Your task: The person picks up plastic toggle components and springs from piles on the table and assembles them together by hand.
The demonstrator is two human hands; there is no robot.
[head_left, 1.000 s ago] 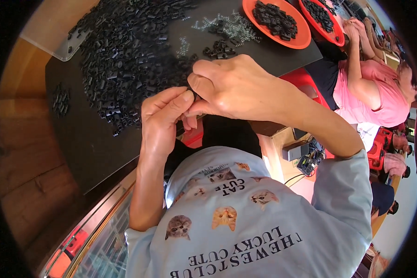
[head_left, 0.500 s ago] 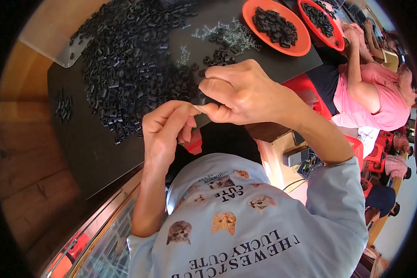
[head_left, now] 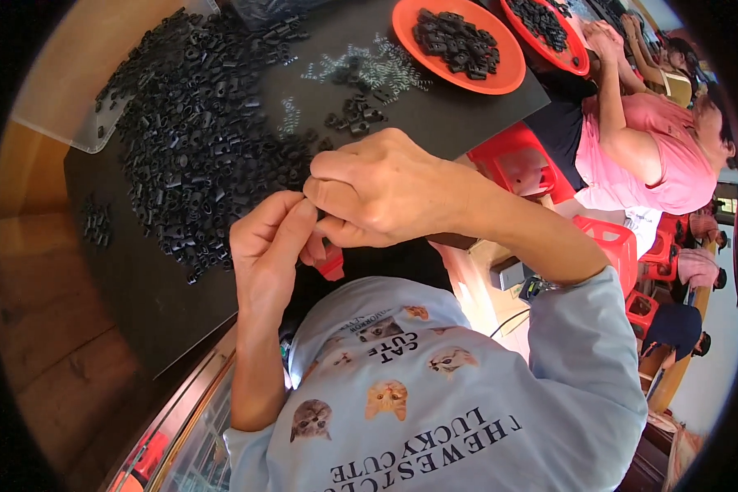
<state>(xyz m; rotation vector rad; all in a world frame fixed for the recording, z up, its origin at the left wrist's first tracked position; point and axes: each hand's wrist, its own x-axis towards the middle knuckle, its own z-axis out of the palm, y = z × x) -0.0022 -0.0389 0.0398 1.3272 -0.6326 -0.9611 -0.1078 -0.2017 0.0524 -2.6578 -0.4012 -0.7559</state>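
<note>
My left hand (head_left: 271, 242) and my right hand (head_left: 385, 190) meet at the near edge of the dark table (head_left: 139, 303). Both are closed, thumb and fingers pinched together with the tips touching. Whatever they hold is too small and too covered by the fingers to make out. Just beyond them spreads a big heap of small black plastic parts (head_left: 180, 156), some of them ring-shaped or tubular. Past my right hand lie a small cluster of black parts (head_left: 359, 113) and a loose pile of small metal springs (head_left: 369, 66).
An orange-red dish (head_left: 508, 78) of black pieces stands at the far right, with a second red dish (head_left: 578, 61) beyond it. A small black group (head_left: 97, 225) lies at the left. A person in pink (head_left: 644, 143) sits to the right, near a red stool (head_left: 512, 160).
My hands have drawn closer together, the right fingertips now overlapping the left ones. The whole view has shifted a little, so the table contents sit further left.
</note>
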